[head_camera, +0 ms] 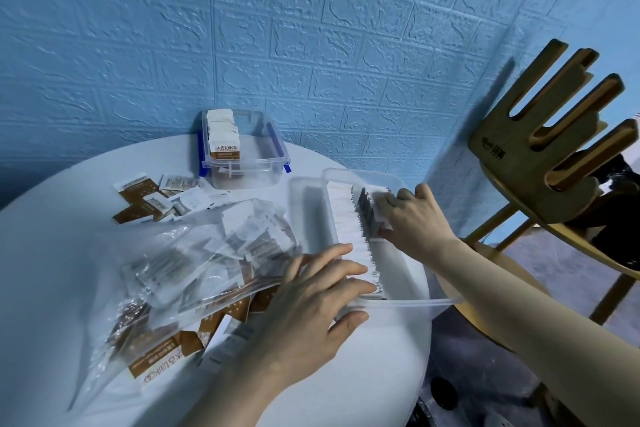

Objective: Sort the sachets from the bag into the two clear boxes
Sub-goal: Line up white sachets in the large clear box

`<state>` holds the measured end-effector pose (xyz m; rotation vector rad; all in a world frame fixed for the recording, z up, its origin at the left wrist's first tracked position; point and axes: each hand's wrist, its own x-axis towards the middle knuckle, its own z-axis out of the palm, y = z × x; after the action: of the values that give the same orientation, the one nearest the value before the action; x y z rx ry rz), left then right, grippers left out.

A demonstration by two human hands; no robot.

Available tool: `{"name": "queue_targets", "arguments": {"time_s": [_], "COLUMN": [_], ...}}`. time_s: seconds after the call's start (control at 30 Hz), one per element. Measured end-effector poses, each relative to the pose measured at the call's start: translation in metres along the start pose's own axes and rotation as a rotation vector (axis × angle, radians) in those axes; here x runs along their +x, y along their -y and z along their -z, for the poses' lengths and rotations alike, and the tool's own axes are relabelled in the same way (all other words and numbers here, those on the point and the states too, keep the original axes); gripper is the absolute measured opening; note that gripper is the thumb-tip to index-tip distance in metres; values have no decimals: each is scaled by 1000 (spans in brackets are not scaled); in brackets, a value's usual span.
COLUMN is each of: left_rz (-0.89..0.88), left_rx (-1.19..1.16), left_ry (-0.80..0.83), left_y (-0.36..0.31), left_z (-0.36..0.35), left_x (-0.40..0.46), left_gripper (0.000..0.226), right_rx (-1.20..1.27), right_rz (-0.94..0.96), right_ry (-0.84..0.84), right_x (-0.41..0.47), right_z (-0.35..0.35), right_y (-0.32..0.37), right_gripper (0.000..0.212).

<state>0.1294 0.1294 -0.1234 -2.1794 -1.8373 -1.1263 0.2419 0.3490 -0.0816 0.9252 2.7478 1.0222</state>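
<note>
A clear plastic bag (194, 263) of white and brown sachets lies on the round white table (52, 253). A long clear box (367, 174) at the table's right edge holds a row of white sachets (349, 225) standing on edge. My left hand (311, 302) rests with straight fingers on the near end of that row. My right hand (412, 218) grips a small bunch of sachets at the far end of the row. A smaller clear box with blue clips (263, 149) stands at the back, with brown-and-white sachets (223, 135) upright inside.
Loose brown and white sachets (156, 199) lie between the bag and the back box. More brown sachets (159, 357) lie under the bag near me. A wooden hand-shaped chair (540, 142) stands right of the table. A blue textured wall runs behind.
</note>
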Motion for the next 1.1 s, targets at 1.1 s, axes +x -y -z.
{"name": "queue_targets", "arguments": {"time_s": [1.1], "left_rz": [184], "left_rx": [234], "left_ry": [-323], "left_y": [-11], "left_z": [98], "left_x": [-148], "left_gripper": [24], "right_rx": [333], "right_rz": [-1], "right_ry": [-242], "right_x": [-25], "right_z": [62], "right_y": [-1], "right_gripper": [46]}}
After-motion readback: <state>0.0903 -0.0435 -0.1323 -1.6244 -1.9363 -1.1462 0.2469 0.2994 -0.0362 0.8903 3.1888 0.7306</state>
